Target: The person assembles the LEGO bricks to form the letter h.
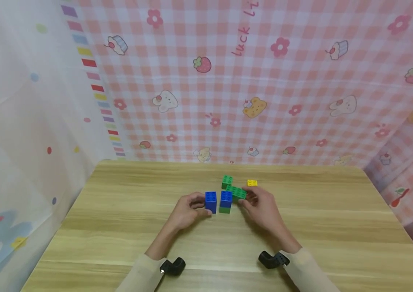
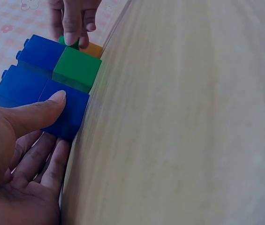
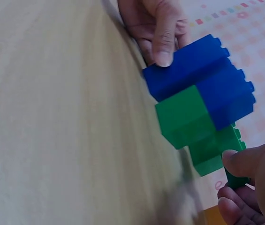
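My left hand (image 1: 189,211) holds a stack of two blue bricks (image 1: 210,203), its thumb on the near face. Just right of it stands another stack, a blue brick (image 1: 226,199) on top of a green brick (image 1: 224,210). In the left wrist view a narrow groove runs between the two stacks. My right hand (image 1: 264,206) pinches a long green brick (image 1: 238,192) by its right end, behind the blue-and-green stack. The right wrist view shows the thumb on that green brick (image 3: 212,152); whether it touches the stack, I cannot tell.
A smaller green brick (image 1: 227,181) stands behind the long one. A yellow brick (image 1: 252,183) lies just beyond my right hand. The wooden table (image 1: 137,251) reaches back to a checked pink cloth (image 1: 224,89).
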`<state>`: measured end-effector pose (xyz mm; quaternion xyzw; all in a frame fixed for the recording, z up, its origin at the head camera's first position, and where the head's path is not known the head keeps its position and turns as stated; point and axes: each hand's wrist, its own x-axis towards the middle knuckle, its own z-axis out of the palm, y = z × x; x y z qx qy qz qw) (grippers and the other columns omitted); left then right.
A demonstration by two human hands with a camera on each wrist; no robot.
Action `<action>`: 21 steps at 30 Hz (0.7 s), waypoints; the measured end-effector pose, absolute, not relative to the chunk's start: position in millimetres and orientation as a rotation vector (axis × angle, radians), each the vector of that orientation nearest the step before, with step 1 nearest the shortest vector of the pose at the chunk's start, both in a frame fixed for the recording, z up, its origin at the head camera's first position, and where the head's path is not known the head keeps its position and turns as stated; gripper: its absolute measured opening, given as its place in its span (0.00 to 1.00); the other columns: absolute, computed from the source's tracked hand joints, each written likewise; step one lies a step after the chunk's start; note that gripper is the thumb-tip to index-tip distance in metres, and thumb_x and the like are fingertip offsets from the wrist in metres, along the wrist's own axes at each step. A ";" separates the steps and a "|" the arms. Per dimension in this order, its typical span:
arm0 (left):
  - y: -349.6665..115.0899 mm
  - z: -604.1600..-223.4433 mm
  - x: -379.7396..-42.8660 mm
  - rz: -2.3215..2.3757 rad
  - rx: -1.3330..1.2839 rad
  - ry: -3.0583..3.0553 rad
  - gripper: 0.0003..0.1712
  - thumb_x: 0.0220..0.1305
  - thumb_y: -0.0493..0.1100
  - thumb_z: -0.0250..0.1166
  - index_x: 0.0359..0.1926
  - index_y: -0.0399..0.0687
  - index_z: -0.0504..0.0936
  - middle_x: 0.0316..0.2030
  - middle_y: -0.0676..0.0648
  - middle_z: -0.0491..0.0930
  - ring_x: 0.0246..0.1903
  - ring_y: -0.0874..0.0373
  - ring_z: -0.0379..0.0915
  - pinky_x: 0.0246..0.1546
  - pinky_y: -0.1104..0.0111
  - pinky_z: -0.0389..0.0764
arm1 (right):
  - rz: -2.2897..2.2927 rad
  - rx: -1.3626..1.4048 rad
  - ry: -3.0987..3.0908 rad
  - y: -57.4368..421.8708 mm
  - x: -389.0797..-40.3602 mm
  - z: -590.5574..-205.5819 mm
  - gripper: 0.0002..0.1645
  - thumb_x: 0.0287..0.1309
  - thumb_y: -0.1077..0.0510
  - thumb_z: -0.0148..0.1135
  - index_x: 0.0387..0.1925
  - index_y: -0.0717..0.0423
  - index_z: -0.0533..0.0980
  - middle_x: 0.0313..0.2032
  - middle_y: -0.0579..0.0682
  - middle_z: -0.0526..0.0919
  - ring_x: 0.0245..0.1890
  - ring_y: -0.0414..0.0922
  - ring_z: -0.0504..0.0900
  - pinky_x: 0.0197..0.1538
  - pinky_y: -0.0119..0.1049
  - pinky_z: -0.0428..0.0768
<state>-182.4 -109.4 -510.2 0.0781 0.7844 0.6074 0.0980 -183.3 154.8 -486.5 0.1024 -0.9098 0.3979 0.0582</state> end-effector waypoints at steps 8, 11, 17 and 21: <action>-108.0 -509.5 -182.1 1.813 0.250 2.319 0.19 0.56 0.33 0.76 0.49 0.42 0.85 0.50 0.43 0.87 0.54 0.49 0.84 0.62 0.60 0.84 | 1.248 0.284 -2.718 162.3 -180.2 -479.9 0.22 0.62 0.59 0.72 0.57 0.57 0.81 0.40 0.52 0.87 0.42 0.47 0.85 0.45 0.37 0.88; -107.2 -508.7 -180.6 1.821 0.234 2.314 0.19 0.56 0.33 0.75 0.50 0.43 0.85 0.51 0.43 0.87 0.54 0.49 0.84 0.62 0.60 0.83 | 1.248 0.292 -2.694 163.8 -180.0 -478.3 0.21 0.61 0.61 0.73 0.56 0.58 0.81 0.40 0.53 0.87 0.42 0.47 0.86 0.45 0.37 0.88; -105.8 -508.4 -179.4 1.829 0.213 2.314 0.20 0.56 0.32 0.75 0.51 0.42 0.85 0.51 0.42 0.86 0.55 0.48 0.84 0.62 0.61 0.83 | 1.274 0.311 -2.637 166.7 -181.4 -473.0 0.22 0.59 0.63 0.73 0.55 0.60 0.81 0.40 0.55 0.87 0.42 0.50 0.88 0.46 0.41 0.90; -106.3 -509.8 -181.3 1.830 0.239 2.322 0.20 0.56 0.31 0.74 0.51 0.40 0.84 0.51 0.40 0.86 0.54 0.47 0.84 0.60 0.62 0.84 | 1.303 0.299 -2.628 168.8 -180.8 -468.6 0.21 0.60 0.63 0.73 0.55 0.59 0.82 0.42 0.55 0.87 0.43 0.50 0.87 0.46 0.40 0.89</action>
